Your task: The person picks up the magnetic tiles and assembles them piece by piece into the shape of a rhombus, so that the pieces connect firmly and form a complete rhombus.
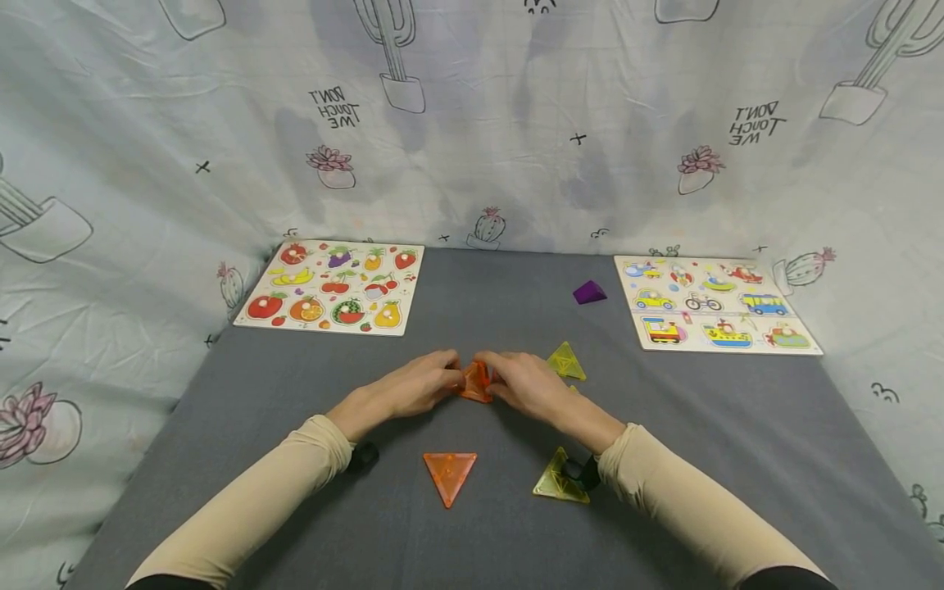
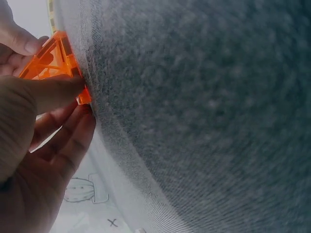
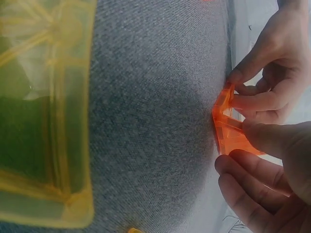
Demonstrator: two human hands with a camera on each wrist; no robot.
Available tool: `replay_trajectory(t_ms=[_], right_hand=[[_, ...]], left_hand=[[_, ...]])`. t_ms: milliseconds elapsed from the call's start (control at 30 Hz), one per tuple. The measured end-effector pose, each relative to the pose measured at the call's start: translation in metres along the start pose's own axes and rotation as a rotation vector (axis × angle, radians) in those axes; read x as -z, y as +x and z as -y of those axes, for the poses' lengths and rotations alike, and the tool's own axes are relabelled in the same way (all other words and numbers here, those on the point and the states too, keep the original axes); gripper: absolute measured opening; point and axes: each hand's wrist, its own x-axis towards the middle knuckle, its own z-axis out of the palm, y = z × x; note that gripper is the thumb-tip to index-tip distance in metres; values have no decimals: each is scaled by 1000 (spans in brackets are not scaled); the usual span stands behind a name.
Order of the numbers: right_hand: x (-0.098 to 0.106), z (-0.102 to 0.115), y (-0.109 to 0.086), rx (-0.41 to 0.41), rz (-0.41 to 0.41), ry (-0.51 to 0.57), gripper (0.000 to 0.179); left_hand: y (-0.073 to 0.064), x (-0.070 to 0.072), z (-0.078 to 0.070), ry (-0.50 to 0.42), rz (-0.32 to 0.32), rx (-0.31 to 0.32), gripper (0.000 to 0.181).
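Note:
Both hands meet near the middle of the grey table over translucent orange triangular tiles [image 1: 475,383], which lean together at an angle. My left hand [image 1: 416,385] pinches the left side of them between thumb and fingers. From the right, my right hand [image 1: 534,385] pinches the other side. The left wrist view shows the thumb across the orange tiles [image 2: 53,60], with their lower edge close to the cloth. In the right wrist view the orange tiles [image 3: 231,128] stand folded between both sets of fingertips. A flat orange triangle tile [image 1: 450,477] lies nearer the front.
A yellow triangle tile [image 1: 566,361] lies beyond the right hand, another yellow tile [image 1: 560,479] under the right wrist. A small purple pyramid [image 1: 589,292] sits farther back. A fruit puzzle board [image 1: 347,326] is at back left, a vehicle puzzle board [image 1: 696,307] at back right.

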Motion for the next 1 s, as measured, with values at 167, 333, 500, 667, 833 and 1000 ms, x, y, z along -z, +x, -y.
replay_trajectory(t_ms=[167, 333, 500, 667, 833, 1000], right_hand=[[-1, 0, 1, 17, 1, -18, 43], [0, 0, 3, 16, 11, -40, 43], [0, 0, 3, 10, 16, -46, 43], [-1, 0, 2, -11, 27, -50, 44], [-1, 0, 0, -14, 22, -37, 43], [-1, 1, -1, -8, 11, -35, 43]], left_hand=[[-7, 1, -10, 65, -16, 11, 5], [-15, 3, -30, 85, 47, -7, 19], [-19, 4, -52, 94, 166, 31, 43], [-21, 3, -65, 156, 229, 29, 59], [-23, 1, -68, 209, 192, -55, 56], [-25, 1, -64, 163, 196, -73, 49]])
